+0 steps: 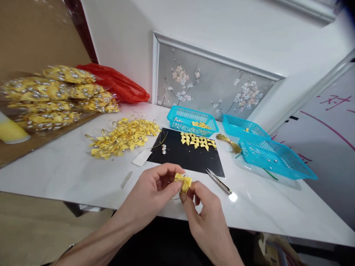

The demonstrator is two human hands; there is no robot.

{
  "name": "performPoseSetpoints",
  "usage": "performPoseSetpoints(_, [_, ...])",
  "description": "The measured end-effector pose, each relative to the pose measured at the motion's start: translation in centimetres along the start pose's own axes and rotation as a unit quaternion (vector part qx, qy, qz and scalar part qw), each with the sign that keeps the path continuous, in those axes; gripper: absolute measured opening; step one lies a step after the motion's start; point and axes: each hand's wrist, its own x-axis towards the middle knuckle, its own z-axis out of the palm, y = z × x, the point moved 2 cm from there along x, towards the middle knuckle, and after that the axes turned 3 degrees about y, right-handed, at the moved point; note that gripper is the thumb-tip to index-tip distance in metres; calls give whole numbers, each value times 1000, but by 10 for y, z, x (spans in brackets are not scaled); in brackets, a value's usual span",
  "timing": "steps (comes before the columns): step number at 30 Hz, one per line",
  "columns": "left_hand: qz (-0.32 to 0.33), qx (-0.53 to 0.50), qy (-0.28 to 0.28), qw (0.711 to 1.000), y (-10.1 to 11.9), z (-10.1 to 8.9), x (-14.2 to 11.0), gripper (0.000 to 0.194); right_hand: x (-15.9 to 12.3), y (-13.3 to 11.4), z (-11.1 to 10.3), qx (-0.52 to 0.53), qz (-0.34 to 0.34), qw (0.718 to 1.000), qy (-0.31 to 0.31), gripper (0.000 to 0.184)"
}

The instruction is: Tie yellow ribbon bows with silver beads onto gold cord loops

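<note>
Forearms, two, bare. Left hand (158, 184): fingers pinching the left side of one yellow bow (185, 182). Right hand (206, 207): fingers closed on its lower right edge. Bow sits between both sets of fingertips, near the counter's (255, 207) front edge. Beyond: black mat (188, 160), metal tool (220, 181) across its corner.

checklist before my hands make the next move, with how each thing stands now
1. Left hand gripping the yellow bow: ok
2. Right hand also on the bow: ok
3. Back of the bow neat: cannot tell, hidden from view
4. Silver beads in sight on the black mat: ok
5. Pointed metal tool fully off the mat: not ok, its tip overlaps the edge
</note>
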Motion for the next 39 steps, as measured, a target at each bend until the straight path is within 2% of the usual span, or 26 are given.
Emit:
performPoseSetpoints(2, [-1,9,5,1000,2,-1,-1,21,2,2,-12,3,11,999,-42,10])
performPoseSetpoints(7, [23,68,31,997,7,1,-6,34,8,-1,-35,47,35,998,8,16])
performPoseSetpoints(11, [33,69,17,997,8,3,-5,29,14,-8,-29,107,52,992,-35,11])
performPoseSetpoints(15, [11,-15,-32,999,6,-4,-3,29,17,-10,-25,135,60,989,-18,7])
performPoseSetpoints(17, [1,-52,-33,998,5,-10,-3,32,16,-9,-26,138,71,988,-20,6])
performPoseSetpoints(20, [-17,-27,-42,999,1,-14,-3,27,16,-10,-29,136,76,987,-34,5])
performPoseSetpoints(23, [-16,20,-66,997,-2,-10,-4,31,18,-12,-29,113,46,991,-51,4])
performPoseSetpoints(25, [-8,36,-60,998,-2,-7,-4,33,19,-13,-28,82,22,995,-57,8])
performPoseSetpoints(27, [0,51,-63,997,-1,-4,-2,26,20,-13,-27,50,-6,997,-52,12])
performPoseSetpoints(30, [-5,55,-71,996,0,-1,2,17,19,-12,-25,4,-49,998,-25,19])
performPoseSetpoints(32, [-20,24,-50,998,-1,-1,5,18,17,-9,-24,-30,-66,997,-2,20])
performPoseSetpoints(35, [-38,-35,-11,999,-5,-1,7,18,15,-7,-20,-72,-81,994,27,16])
performPoseSetpoints(39, [-30,-29,-1,999,-7,4,6,8,15,-8,-12,-91,-109,986,85,11])
